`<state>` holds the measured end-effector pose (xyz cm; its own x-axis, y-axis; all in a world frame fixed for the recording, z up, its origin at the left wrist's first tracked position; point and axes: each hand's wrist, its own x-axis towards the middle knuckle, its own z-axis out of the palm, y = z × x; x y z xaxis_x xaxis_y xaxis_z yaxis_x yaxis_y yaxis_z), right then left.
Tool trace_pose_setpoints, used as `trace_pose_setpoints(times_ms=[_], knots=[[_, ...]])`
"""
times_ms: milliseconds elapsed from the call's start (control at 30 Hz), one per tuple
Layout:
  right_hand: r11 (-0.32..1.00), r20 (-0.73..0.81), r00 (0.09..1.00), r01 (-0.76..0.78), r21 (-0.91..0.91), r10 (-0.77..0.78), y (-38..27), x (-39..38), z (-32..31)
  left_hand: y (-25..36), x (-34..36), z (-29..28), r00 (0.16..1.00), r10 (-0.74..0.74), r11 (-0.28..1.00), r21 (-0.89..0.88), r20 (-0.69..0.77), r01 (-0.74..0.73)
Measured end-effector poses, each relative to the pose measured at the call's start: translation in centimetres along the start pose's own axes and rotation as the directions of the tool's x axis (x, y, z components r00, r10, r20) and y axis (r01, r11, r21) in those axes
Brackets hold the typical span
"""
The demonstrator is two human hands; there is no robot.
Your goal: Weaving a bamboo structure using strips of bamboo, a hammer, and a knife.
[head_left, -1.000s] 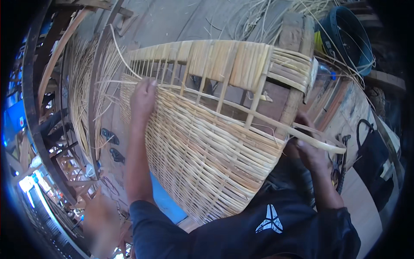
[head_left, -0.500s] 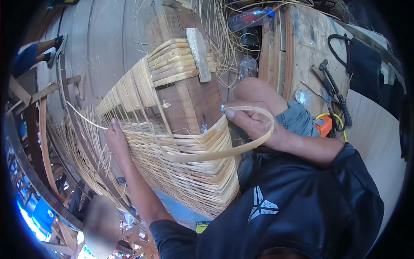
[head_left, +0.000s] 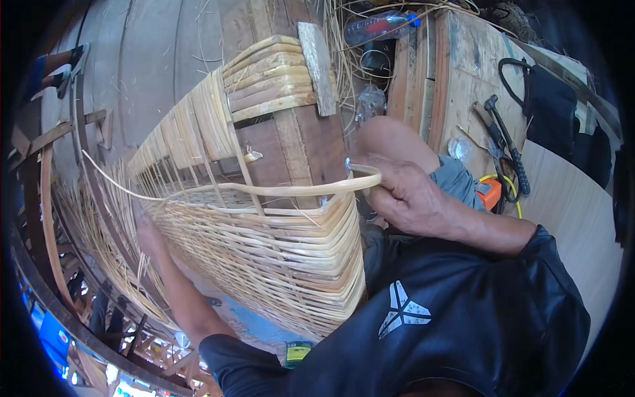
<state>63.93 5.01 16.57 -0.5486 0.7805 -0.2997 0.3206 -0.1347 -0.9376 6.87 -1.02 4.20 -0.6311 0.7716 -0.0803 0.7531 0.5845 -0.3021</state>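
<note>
A woven rattan piece wraps a tapering wooden form, with a gap between its upper and lower bands. One long pale rattan strip crosses that gap, its thin tail curling out at the far left. At the form's right corner the strip doubles back in a tight bend, where my right hand is closed on it. My left hand is at the left side of the lower weave; its fingertips are blurred among the canes, so its grip cannot be made out.
A flat wooden slat leans on the form's upper band. To the right, a wooden bench bears a hammer and an orange tape measure. Loose canes and a plastic bottle lie behind; a curved frame stands left.
The wide loop by my right hand has shrunk to a tight bend, and the strip now lies along the gap. My left hand has moved left and nearer to me.
</note>
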Motion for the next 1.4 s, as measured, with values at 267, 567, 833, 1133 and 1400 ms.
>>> trace_pose_setpoints(times_ms=[267, 567, 833, 1133, 1400], knots=[[0.695, 0.281, 0.932, -0.360, 0.622, 0.230, -0.6, -0.1, -0.1, -1.4, 2.2, -1.5, 0.992, -0.129, 0.986, 0.105, -0.010, 0.129], [0.114, 0.266, 0.958, -0.277, 0.954, 0.104, 1.8, -2.3, 1.2, 14.3, -10.2, -15.1, 0.998, 0.007, 0.875, -0.483, -0.067, -0.038], [0.335, 0.129, 0.985, -0.084, 0.939, -0.113, 1.3, -2.5, 1.9, 24.3, -26.2, -26.8, 0.741, 0.594, 0.504, -0.572, -0.314, -0.647], [0.439, -0.008, 0.990, 0.069, 0.896, -0.141, 1.2, -2.2, 2.4, 26.3, -27.7, -27.4, 0.757, 0.609, 0.591, -0.501, -0.238, -0.633], [0.359, 0.228, 0.963, -0.265, 0.895, 0.142, 0.3, -1.8, 0.4, 25.4, -27.1, -26.9, 0.773, 0.574, 0.610, -0.489, -0.270, -0.623]])
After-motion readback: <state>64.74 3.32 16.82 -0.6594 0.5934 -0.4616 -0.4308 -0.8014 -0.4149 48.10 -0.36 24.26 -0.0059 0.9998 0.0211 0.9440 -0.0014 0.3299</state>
